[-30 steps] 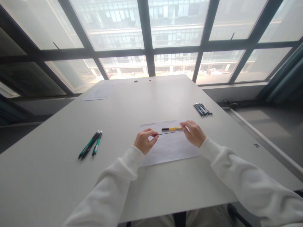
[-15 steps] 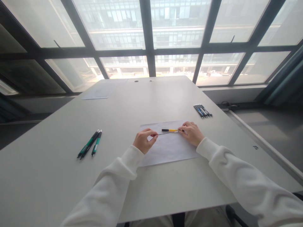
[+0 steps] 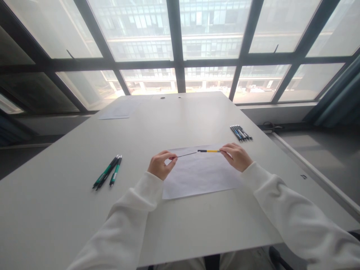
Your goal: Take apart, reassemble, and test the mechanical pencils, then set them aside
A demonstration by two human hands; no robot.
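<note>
My left hand (image 3: 162, 165) pinches a pen refill (image 3: 186, 154), a thin dark rod pointing right, between thumb and fingertips. Between the fingers of my right hand (image 3: 236, 155) is the right end of a yellow pen (image 3: 212, 151), whose black end points left. A small gap separates the refill's tip from the pen's black end. Both are held over a white sheet of paper (image 3: 197, 176) on the table. The fingers hide the outer ends of the refill and the pen.
Green and black pens (image 3: 108, 172) lie on the table (image 3: 180, 221) to the left. A row of several dark pens (image 3: 241, 133) is at the right. More paper (image 3: 116, 108) lies at the far left, before the windows.
My left hand has moved left with the refill. My right hand has shifted right with the yellow pen and now grips its end. A gap has opened between the two pieces.
</note>
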